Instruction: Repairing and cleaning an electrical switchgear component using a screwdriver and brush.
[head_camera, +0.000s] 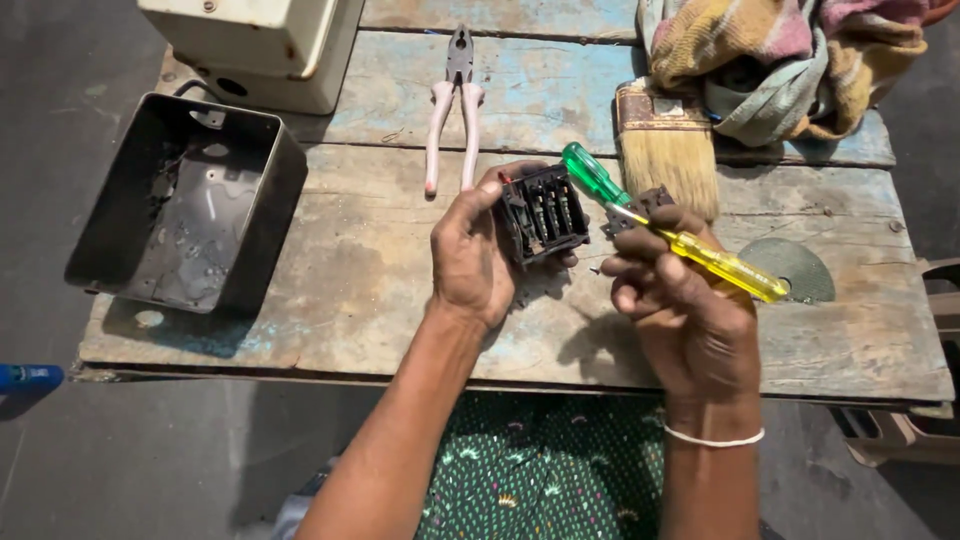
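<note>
My left hand (470, 255) grips a small black electrical switch block (542, 213) with several metal contacts showing, held above a worn wooden table (360, 270). My right hand (680, 305) holds a screwdriver with a green tip end (592, 174) and a yellow transparent handle (725, 266), laid across its fingers. The same hand also pinches a small dark part (640, 207) next to the block. A white band circles my right wrist.
Pink-handled pliers (452, 110) lie at the back of the table. A paintbrush (668, 145) and a bundled cloth (790, 55) sit at the back right. An open black metal box (190, 205) hangs over the left edge, a cream casing (260, 45) behind it. A grey disc (800, 268) lies right.
</note>
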